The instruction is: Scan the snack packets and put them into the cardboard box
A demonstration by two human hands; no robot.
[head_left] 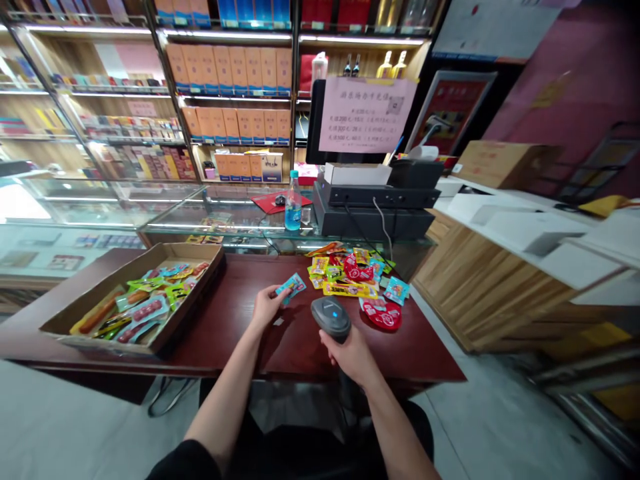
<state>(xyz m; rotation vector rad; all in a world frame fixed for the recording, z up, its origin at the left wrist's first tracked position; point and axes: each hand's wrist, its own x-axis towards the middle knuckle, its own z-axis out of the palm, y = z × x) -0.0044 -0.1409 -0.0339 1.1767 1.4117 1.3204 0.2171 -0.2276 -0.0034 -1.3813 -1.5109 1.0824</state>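
Between the fingers of my left hand is a small blue snack packet, held just above the dark red table. My right hand is wrapped round the handle of a grey barcode scanner, which has a blue light on top. Ahead and to the right of the scanner lies a pile of snack packets in yellow, red, green and blue. Two red rounded packs are among them. A cardboard box on the left holds more packets and wrapped sausages.
Behind the table runs a glass counter with a blue drink bottle on it. A monitor with a pink sign stands over a black cash drawer. Wooden cabinets line the right; stocked shelves rise behind.
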